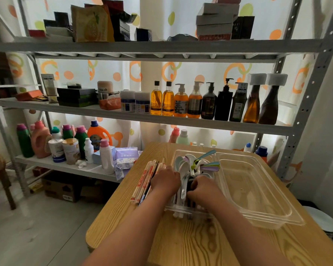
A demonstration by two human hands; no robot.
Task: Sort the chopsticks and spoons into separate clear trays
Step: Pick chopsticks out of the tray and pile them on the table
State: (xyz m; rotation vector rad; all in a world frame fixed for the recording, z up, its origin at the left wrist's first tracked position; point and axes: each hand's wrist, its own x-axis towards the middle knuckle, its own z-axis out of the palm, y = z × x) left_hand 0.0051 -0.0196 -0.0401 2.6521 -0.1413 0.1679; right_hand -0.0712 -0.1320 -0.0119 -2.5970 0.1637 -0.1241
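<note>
Head view, all places given relative to the spoon tray (190,210). Far left of it, behind the desk (190,242), I see a shelf (142,120) carrying bottles. Just left of it, on the desk, lies a bundle of chopsticks (145,181), mostly in paper sleeves. My left hand (166,180) rests at its left edge, fingers curled down onto the chopsticks; whether it grips any, I cannot tell. Inside it lie heaped spoons (192,164), white and coloured. My right hand (203,189) reaches into it, fingers bent among the spoons; its grip is hidden. Touching its right side stands a bare second tray (257,189).
</note>
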